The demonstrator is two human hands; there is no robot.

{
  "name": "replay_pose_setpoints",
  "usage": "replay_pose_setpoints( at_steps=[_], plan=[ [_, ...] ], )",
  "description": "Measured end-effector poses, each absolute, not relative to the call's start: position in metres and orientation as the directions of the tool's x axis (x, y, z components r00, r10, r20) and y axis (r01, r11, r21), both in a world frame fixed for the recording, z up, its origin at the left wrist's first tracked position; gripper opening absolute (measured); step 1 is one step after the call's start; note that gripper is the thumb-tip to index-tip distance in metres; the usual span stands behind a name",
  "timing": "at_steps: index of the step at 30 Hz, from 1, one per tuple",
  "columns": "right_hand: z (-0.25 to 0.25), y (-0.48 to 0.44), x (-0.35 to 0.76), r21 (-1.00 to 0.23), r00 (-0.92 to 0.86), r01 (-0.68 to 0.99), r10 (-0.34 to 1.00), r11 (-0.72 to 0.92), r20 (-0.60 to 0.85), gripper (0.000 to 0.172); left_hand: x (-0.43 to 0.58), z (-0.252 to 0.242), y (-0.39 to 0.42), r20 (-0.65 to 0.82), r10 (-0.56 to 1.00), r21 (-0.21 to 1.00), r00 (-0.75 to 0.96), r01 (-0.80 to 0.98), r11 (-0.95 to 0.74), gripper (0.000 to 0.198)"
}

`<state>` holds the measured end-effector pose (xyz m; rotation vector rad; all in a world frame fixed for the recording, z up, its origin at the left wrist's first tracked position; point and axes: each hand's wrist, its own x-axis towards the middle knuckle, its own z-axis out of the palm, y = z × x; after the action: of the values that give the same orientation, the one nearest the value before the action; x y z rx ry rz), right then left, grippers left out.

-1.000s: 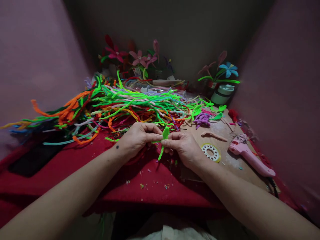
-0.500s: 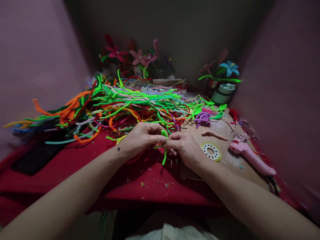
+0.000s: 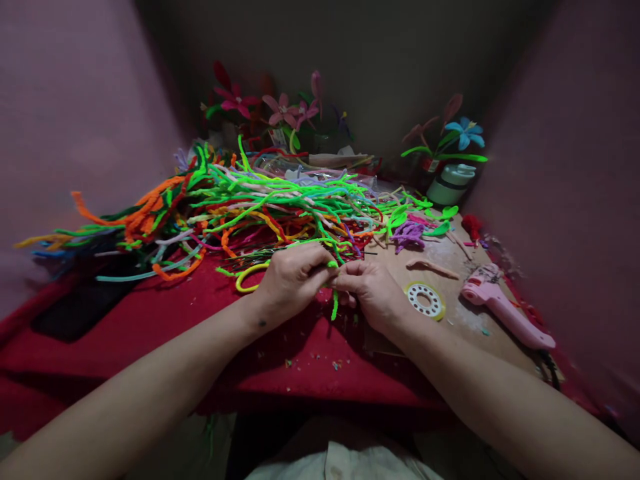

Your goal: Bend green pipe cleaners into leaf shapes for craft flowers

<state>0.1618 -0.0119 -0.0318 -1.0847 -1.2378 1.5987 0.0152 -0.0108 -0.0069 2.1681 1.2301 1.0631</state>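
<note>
Between my two hands is a bright green pipe cleaner, with one end hanging below my fingers and a small bit showing above them. My left hand is closed, pinching it from the left. From the right, my right hand pinches it too, fingertips touching or nearly touching those of the left. Most of the green piece is hidden behind the fingers. Just beyond the hands lies a big heap of colourful pipe cleaners. A yellow scissors handle shows beside my left hand.
At right, a board bears a pink glue gun, a white-and-yellow tape roll and purple pipe cleaner pieces. A dark phone-like slab lies left. Pipe cleaner flowers and a pale green jar stand behind.
My left hand has turned and its fingers have curled further over the green pipe cleaner, so less of its top shows. The yellow handle has come into sight. The whole view has shifted slightly.
</note>
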Motion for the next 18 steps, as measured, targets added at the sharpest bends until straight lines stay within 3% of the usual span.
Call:
replay_pose_setpoints(
  at_steps=[3, 6, 8, 11, 14, 16, 18],
  plan=[
    [-0.031, -0.011, 0.163, -0.975, -0.268, -0.151, 0.956, -0.163, -0.118, 0.018, 0.011, -0.001, -0.006, 0.186, 0.937, 0.853, 0.297, 0.424, -0.304, 0.017],
    [-0.029, -0.010, 0.165, -0.970, -0.237, -0.188, 0.966, -0.153, -0.107, 0.021, 0.007, 0.004, -0.003, 0.030, 0.912, 0.869, 0.408, 0.440, -0.225, 0.019],
    [-0.029, -0.010, 0.165, -0.971, -0.226, -0.180, 0.967, -0.160, -0.118, 0.023, 0.006, 0.002, -0.004, 0.080, 0.889, 0.773, 0.450, 0.535, -0.340, 0.015],
    [-0.028, -0.010, 0.164, -0.976, -0.204, -0.154, 0.972, -0.151, -0.118, 0.026, 0.007, -0.006, -0.008, 0.318, 0.821, 0.516, 0.473, 0.641, -0.569, 0.016],
    [-0.028, -0.010, 0.162, -0.972, -0.192, -0.181, 0.974, -0.151, -0.116, 0.028, 0.008, -0.014, -0.011, 0.471, 0.727, 0.324, 0.500, 0.668, -0.670, 0.017],
    [-0.028, -0.010, 0.162, -0.964, -0.193, -0.206, 0.973, -0.167, -0.128, 0.029, 0.008, -0.014, -0.012, 0.489, 0.710, 0.297, 0.507, 0.669, -0.682, 0.017],
    [-0.030, -0.010, 0.162, -0.956, -0.203, -0.237, 0.971, -0.173, -0.126, 0.028, 0.009, -0.010, -0.012, 0.456, 0.761, 0.398, 0.461, 0.659, -0.638, 0.016]
  ],
)
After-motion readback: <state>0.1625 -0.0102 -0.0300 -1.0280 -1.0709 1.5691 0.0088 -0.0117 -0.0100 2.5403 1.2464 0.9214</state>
